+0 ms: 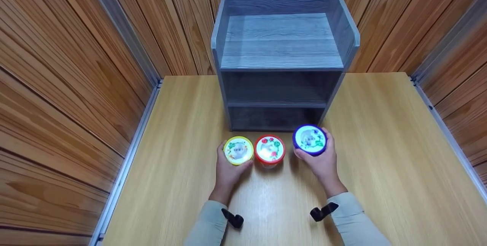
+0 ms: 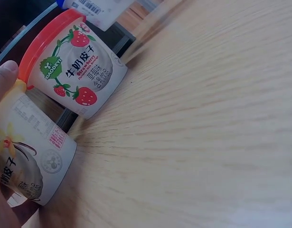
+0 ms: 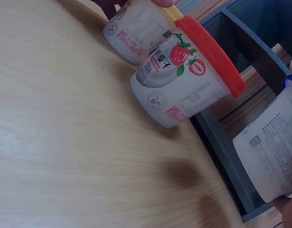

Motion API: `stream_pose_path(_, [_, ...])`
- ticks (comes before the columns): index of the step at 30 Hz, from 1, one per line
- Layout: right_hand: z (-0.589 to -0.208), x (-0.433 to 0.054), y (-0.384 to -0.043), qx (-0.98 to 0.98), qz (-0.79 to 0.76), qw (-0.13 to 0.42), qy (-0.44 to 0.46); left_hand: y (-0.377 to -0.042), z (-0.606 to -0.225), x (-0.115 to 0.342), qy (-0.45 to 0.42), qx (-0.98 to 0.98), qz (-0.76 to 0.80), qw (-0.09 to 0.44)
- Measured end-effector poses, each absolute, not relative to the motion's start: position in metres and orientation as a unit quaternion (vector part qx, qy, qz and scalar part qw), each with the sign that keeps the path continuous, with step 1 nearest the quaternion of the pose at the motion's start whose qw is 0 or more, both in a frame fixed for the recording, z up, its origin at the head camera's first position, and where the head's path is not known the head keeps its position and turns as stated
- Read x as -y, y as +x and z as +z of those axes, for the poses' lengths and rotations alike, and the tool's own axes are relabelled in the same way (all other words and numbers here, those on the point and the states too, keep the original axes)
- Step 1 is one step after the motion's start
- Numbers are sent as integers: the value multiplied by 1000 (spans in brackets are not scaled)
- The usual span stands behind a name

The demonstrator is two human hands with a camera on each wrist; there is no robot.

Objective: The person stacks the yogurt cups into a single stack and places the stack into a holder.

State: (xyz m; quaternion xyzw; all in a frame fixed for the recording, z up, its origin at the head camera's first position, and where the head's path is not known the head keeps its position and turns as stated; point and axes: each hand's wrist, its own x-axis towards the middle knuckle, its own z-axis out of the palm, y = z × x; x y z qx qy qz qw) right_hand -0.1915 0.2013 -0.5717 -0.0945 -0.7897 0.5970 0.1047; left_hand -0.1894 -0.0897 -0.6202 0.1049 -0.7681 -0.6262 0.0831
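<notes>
My left hand [image 1: 229,170] grips a yellow-lidded yogurt-style tub [image 1: 238,150], thumb and fingers round its sides; its vanilla-flower print shows in the left wrist view. Right beside it a red-lidded tub [image 1: 269,149] with strawberry print [image 2: 84,61] stands upright on the table, touched by neither hand. My right hand [image 1: 321,162] holds a blue-lidded tub [image 1: 310,140] by its sides. In the right wrist view that blue-lidded tub [image 3: 274,137] is raised off the table, with shadows below. Part of each hand is cut off in the wrist views.
A grey wooden shelf unit [image 1: 281,69] stands behind the tubs, with an open top tray and two lower compartments. The light wood table [image 1: 182,185] extends to both sides. Wood-panelled walls [image 1: 76,86] with metal edge strips enclose it. Black wrist mounts [image 1: 233,218] sit on both sleeves.
</notes>
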Motion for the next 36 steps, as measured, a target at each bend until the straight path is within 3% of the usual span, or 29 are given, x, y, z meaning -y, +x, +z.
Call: stream_pose_path(36, [-528, -166, -203, 786, 607, 103, -58, -190, -621, 90, 104, 773, -620, 80])
